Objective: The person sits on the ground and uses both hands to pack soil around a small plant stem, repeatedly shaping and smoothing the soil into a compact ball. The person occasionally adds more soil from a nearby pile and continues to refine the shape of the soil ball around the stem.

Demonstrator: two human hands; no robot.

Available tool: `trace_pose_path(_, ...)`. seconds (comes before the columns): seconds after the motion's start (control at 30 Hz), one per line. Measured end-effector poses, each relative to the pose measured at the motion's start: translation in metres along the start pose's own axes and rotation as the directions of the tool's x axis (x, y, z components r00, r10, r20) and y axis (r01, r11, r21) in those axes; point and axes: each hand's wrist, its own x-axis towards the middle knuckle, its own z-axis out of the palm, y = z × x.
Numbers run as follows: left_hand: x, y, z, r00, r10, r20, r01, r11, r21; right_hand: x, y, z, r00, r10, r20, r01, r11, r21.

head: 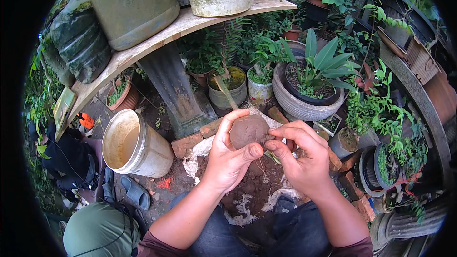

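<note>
A rounded lump of brown clay or mud point(249, 131) sits cupped in my left hand point(228, 157), with the thumb and fingers around its left side. A stick or stem point(225, 92) shows just above the lump; whether the two are joined is hard to tell. My right hand point(303, 153) meets the lump's right edge, thumb and fingertips pinching a small bit of it. Below both hands, loose dark soil point(250, 189) lies on a torn whitish sack point(194, 159) on the ground.
To the left stands a bucket point(157, 150) of murky water, near grey slippers point(135, 192). Bricks point(186, 144) edge the sack. A stone bench point(150, 41) bears large containers. Potted plants point(310, 78) line the far side. A person in a green garment point(100, 228) is at lower left.
</note>
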Motion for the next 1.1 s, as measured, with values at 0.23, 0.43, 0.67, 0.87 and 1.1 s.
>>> trace_pose_path(0.23, -0.001, 0.009, 0.003, 0.995, -0.025, -0.094, 0.022, 0.999, -0.037, -0.001, -0.005, 0.002, 0.997, -0.069, 0.024, 0.072, 0.986, -0.150)
trace_pose_path(0.43, 0.001, 0.008, 0.000, 1.000, 0.001, 0.014, -0.002, 0.998, 0.059, -0.001, -0.003, 0.000, 0.999, -0.045, -0.003, 0.045, 0.997, -0.069)
trace_pose_path(0.67, 0.000, 0.008, 0.004, 0.993, -0.113, -0.017, 0.113, 0.993, -0.032, -0.001, 0.003, -0.006, 0.998, 0.064, 0.021, -0.065, 0.995, 0.073)
trace_pose_path(0.87, -0.002, 0.003, 0.003, 0.991, -0.131, -0.019, 0.132, 0.971, 0.201, -0.003, 0.013, -0.004, 0.994, 0.103, -0.024, -0.100, 0.991, 0.094)
trace_pose_path(1.1, -0.006, -0.005, 0.008, 0.995, -0.094, -0.012, 0.094, 0.959, 0.269, -0.009, 0.013, -0.012, 0.930, 0.173, 0.323, -0.294, 0.878, 0.377)
